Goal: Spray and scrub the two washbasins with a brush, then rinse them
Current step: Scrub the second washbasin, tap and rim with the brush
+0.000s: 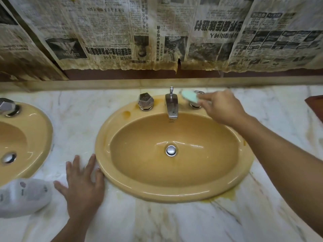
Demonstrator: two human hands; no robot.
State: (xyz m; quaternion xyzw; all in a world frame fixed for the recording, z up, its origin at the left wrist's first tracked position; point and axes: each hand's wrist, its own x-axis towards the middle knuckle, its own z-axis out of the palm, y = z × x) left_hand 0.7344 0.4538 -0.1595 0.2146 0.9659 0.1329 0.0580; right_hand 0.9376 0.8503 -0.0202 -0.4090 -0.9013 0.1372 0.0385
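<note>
A mustard-yellow oval washbasin [174, 191] fills the middle of the view, set into a marble counter. A second yellow basin [33, 137] shows partly at the left edge. My right hand [222, 107] grips a pale green brush [189, 96] at the back rim, between the chrome spout [171, 105] and the right tap [196, 104], which the hand and brush partly hide. The brush is blurred. My left hand [82, 182] lies flat with fingers spread on the counter by the basin's left rim. A white spray bottle [24, 196] lies on its side at the lower left.
A faceted chrome tap knob [146, 101] stands left of the spout. The marble counter [174, 222] runs along the front, with a yellow stain [225, 197] by the basin's lower right rim. Stained newspaper [157, 32] covers the wall behind. A brown edge [314, 103] juts in at the right.
</note>
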